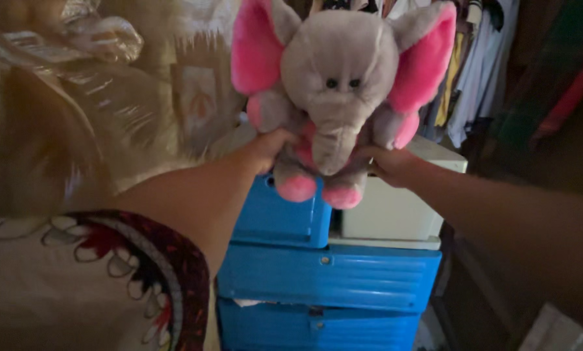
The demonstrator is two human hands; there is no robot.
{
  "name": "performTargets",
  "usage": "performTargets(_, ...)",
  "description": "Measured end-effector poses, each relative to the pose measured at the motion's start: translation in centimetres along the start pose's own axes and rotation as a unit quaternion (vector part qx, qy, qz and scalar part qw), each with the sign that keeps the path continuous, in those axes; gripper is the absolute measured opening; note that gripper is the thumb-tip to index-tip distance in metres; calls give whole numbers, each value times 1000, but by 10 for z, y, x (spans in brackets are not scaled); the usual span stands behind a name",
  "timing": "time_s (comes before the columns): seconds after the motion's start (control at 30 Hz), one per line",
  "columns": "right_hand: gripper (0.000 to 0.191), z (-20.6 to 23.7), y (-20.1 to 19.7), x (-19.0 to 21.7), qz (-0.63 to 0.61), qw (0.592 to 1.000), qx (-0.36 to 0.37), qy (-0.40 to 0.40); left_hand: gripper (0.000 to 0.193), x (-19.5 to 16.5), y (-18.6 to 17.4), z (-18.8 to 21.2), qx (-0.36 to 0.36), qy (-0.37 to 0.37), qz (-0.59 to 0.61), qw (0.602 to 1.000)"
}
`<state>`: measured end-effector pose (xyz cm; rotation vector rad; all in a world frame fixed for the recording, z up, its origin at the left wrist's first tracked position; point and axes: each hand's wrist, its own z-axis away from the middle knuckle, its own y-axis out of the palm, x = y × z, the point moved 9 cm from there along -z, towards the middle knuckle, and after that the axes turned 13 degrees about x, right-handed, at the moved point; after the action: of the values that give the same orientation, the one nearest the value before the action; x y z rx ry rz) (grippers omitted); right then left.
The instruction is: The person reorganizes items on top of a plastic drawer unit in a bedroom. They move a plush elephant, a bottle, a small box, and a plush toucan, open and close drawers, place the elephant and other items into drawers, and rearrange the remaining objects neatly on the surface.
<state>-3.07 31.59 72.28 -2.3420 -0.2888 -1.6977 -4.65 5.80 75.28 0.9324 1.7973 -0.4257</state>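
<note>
Hands, 2 (left hand [270,148], right hand [388,164]), clamp 1 plush elephant [340,84] above 3 blue drawers [327,273].

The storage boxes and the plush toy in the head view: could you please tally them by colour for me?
Blue plastic storage boxes: 3
White storage box: 1
Grey and pink plush elephant: 1, gripped by left hand and right hand
Total: 5
</note>
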Motion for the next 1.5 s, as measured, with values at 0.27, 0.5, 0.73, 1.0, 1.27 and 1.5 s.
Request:
performTargets(0.27, 33, -77, -14, 1, 21, 996, 64, -54, 48, -11, -54, -24, -61, -77, 6, 995)
performTargets(0.5, 34, -131, -17, -3, -18, 997, 38, -67, 46, -11, -115, -36, -211, -135, -42, 967)
performTargets(0.73, 34, -164, -6, -12, -36, 999, 24, -10, 48, -9, -158, -57, -194, -99, -86, 972)
performTargets(1.0, 25, -267, -17, -30, 24, 994, 103, -21, 41, -1, -231, -107, -161, -129, -118, 971)
performTargets(1.27, 38, -320, 2, -49, -5, 979, 193, -69, 29, 22, -303, -133, -178, -107, -110, 972)
performTargets(1.5, 52, -366, -8, -93, -7, 990, 139, 36, 28, 43, -351, -141, -196, -113, -125, 966)
